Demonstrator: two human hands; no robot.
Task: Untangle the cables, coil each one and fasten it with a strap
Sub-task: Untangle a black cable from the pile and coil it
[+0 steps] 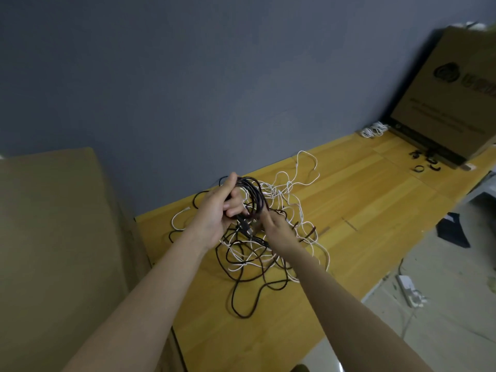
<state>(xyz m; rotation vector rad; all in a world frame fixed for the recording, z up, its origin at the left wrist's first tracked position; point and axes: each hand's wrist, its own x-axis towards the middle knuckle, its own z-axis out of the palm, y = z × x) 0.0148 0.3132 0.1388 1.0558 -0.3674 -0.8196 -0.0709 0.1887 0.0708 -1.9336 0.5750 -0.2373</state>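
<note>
Head view: I am coiling one black cable above the tangle.

My left hand (pixel 218 210) is gripping the black coil (pixel 252 197), fingers curled round its loops; my right hand (pixel 276 228) is feeding cable at the coil's lower edge, its fingers hidden, so I cannot tell their state. The tangle (pixel 257 253) is lying on the table (pixel 362 200). Next move, as I judge it: drawing the tail free, then fetching a strap (pixel 419 169) lying well apart. Blur is obscuring the plug and which strands cross.
</note>
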